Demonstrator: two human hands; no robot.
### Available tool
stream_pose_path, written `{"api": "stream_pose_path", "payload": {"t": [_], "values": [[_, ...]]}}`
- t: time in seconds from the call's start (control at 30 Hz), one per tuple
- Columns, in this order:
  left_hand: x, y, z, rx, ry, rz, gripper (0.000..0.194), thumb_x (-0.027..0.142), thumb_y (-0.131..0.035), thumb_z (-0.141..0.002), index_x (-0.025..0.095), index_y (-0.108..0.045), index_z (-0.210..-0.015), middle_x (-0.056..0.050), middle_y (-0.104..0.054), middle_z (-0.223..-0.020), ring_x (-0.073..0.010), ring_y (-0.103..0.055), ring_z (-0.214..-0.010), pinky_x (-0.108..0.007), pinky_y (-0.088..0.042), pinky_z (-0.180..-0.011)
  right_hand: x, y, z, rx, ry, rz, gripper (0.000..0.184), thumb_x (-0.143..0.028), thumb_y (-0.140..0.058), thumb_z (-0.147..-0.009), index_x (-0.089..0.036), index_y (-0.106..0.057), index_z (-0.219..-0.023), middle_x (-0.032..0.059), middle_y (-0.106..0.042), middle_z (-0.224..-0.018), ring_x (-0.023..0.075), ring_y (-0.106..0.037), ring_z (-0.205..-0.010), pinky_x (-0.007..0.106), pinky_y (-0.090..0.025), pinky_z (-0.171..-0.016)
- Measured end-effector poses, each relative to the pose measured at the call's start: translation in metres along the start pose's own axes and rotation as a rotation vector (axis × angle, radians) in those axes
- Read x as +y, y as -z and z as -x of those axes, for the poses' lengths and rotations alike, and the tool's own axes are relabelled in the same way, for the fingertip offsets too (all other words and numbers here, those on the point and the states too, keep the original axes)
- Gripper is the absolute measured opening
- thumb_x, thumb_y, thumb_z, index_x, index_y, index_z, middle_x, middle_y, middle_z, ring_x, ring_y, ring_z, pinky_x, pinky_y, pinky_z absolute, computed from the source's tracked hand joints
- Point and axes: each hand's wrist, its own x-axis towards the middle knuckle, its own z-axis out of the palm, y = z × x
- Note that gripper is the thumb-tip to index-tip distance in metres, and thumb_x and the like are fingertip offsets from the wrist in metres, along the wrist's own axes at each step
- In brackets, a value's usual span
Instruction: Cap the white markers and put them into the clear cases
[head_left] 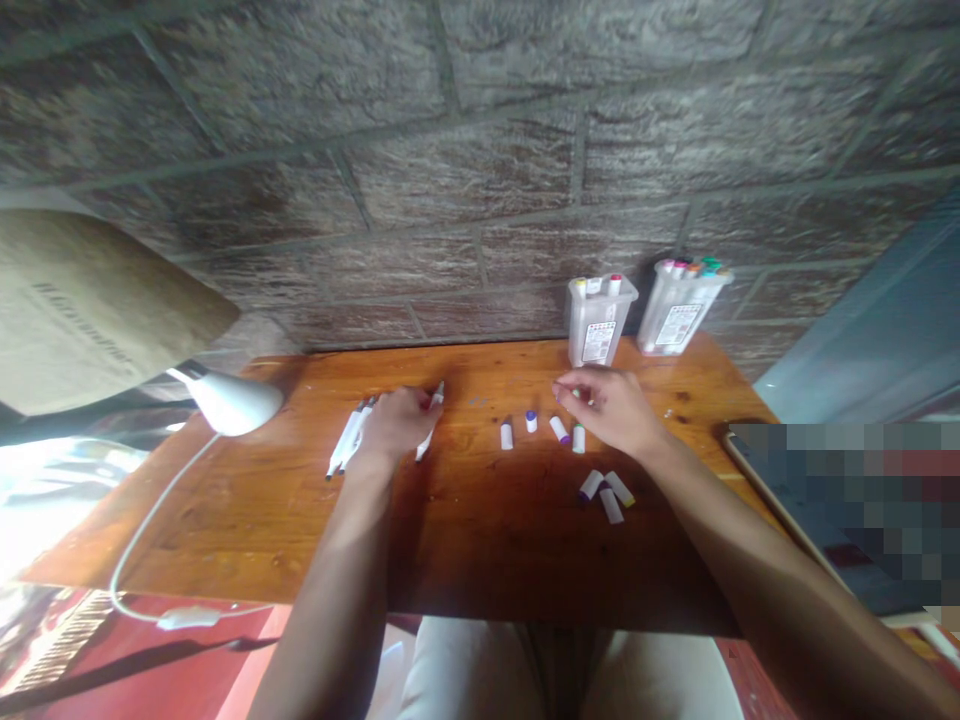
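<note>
My left hand [397, 422] is closed on a white marker [425, 445] that slants past the thumb, its dark tip pointing up. Left of that hand, several white markers [346, 438] lie side by side on the wooden table [465, 550], partly hidden by the fingers. My right hand [616, 408] is curled in a pinch just above the table; whatever sits between its fingers is too small to make out. Below its fingertips are white marker caps with coloured ends: a blue-topped cap [531, 421], a purple-ended cap [559, 431] and a green-ended cap [578, 438]. Another cap [507, 434] stands further left.
More loose caps [611, 504] lie nearer me. Two clear marker boxes stand at the back, one holding a few markers [598, 320], the other several [682, 308]. A white lamp [236, 402] with a cord is at left, a tablet-like device [787, 510] at right, a stone wall [390, 230] behind.
</note>
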Motion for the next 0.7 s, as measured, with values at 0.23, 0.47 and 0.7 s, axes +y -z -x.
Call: {"api": "stream_pose_path", "payload": {"t": [0.23,0.47,0.7], "values": [[0.033,-0.002,0.004,-0.218,0.016,1.162,0.037,0.039,-0.084,-0.066,0.014,-0.068,-0.088,-0.003,-0.073,-0.079,-0.0134,-0.07,-0.07,-0.027,-0.059,-0.074,0.005,0.001,0.004,-0.245,-0.08,0.122,0.016,-0.04,-0.072,-0.079,-0.026,-0.078,-0.085,0.0016,-0.078,-0.083,0.0197,-0.071,-0.072,0.028,-0.048,-0.064],[0.046,-0.011,0.008,-0.249,-0.025,1.351,0.03,0.034,-0.079,-0.076,0.013,-0.065,-0.091,-0.008,-0.077,-0.095,-0.0144,-0.074,-0.078,-0.024,-0.06,-0.076,-0.004,-0.003,0.008,-0.338,-0.184,0.217,0.019,-0.046,-0.076,-0.073,-0.027,-0.077,-0.078,0.0017,-0.079,-0.085,0.0232,-0.073,-0.077,0.029,-0.047,-0.063],[0.048,-0.01,0.01,-0.211,-0.038,1.33,0.032,0.038,-0.077,-0.079,0.014,-0.064,-0.096,-0.009,-0.076,-0.099,-0.0179,-0.075,-0.082,-0.024,-0.061,-0.071,-0.004,0.001,0.007,-0.321,-0.218,0.237,0.014,-0.034,-0.067,-0.077,-0.024,-0.077,-0.075,0.0024,-0.076,-0.076,0.0223,-0.07,-0.071,0.029,-0.044,-0.06]]}}
